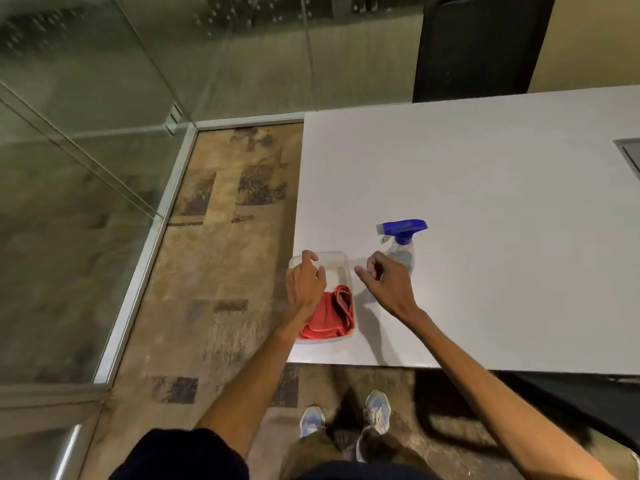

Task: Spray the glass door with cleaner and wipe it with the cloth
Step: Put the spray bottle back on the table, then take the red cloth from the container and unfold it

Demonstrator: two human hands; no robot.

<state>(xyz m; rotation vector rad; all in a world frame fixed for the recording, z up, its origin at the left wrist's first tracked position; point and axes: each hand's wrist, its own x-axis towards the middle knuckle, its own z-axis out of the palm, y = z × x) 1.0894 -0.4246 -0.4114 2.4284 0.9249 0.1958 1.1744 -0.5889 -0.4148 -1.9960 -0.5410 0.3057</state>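
Observation:
A red cloth (pixel 327 317) lies bunched in a white plastic tray (pixel 337 263) at the near left corner of the white table (pixel 485 185). My left hand (pixel 304 282) is over the tray's far left part, fingers bent and touching its rim, just beyond the cloth, with nothing in it. A clear spray bottle (pixel 401 249) with a blue trigger head stands upright to the right of the tray. My right hand (pixel 386 284) hovers just in front of the bottle with loosely curled fingers, not touching it. The glass door (pixel 62 188) stands to the left in a metal frame.
Patterned carpet (pixel 221 237) lies between the table and the glass. More glass panels (pixel 263 57) run along the back. A black chair (pixel 481 46) stands behind the table. My feet in light shoes (pixel 346 417) are at the table's near edge.

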